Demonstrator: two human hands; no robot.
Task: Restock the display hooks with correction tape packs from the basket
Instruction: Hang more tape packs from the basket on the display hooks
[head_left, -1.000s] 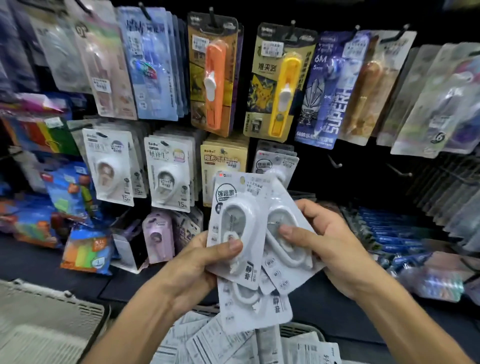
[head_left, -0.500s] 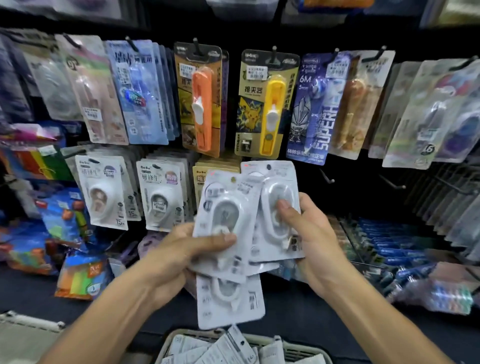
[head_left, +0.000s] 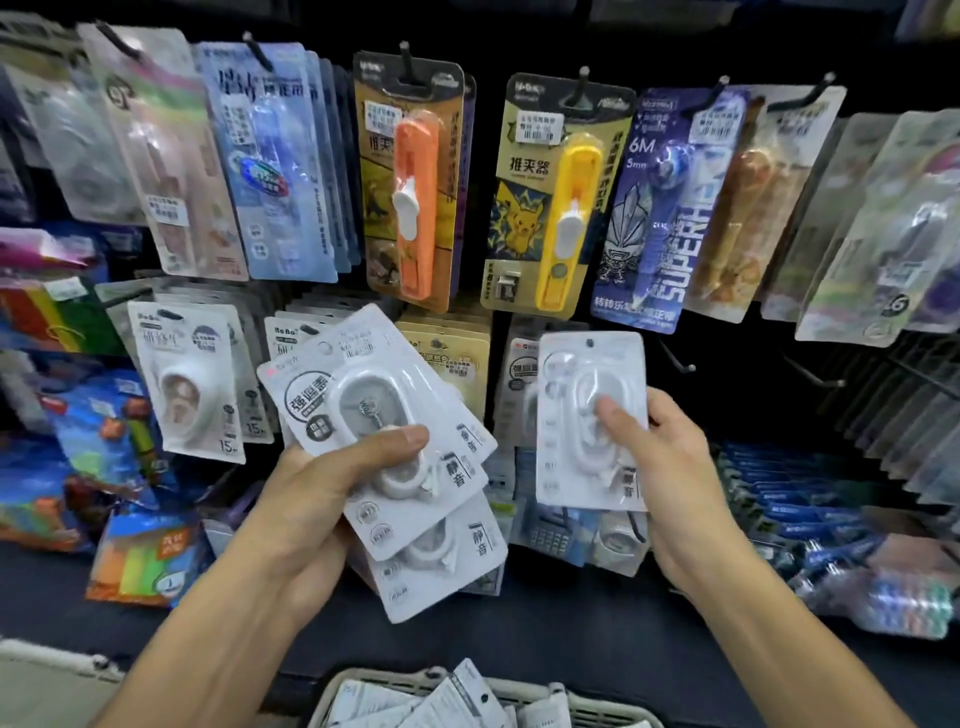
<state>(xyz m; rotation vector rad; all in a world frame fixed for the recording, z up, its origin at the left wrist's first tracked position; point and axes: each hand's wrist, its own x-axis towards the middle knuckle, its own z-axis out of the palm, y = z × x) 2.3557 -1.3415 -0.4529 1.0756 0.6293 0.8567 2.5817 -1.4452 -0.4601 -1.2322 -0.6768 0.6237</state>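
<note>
Right hand (head_left: 670, 483) has pulled one pack (head_left: 582, 415) clear of left hand (head_left: 311, 499) fan (head_left: 415, 467)

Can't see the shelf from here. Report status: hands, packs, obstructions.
Left hand grips fanned stack of correction tape packs. Right hand pinches single pack, raised before its hook row. Basket below. Nothing blocking.

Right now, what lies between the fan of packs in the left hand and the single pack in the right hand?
In the head view, no held thing: between the fanned packs and the single pack show only hanging shelf packs behind.
</note>
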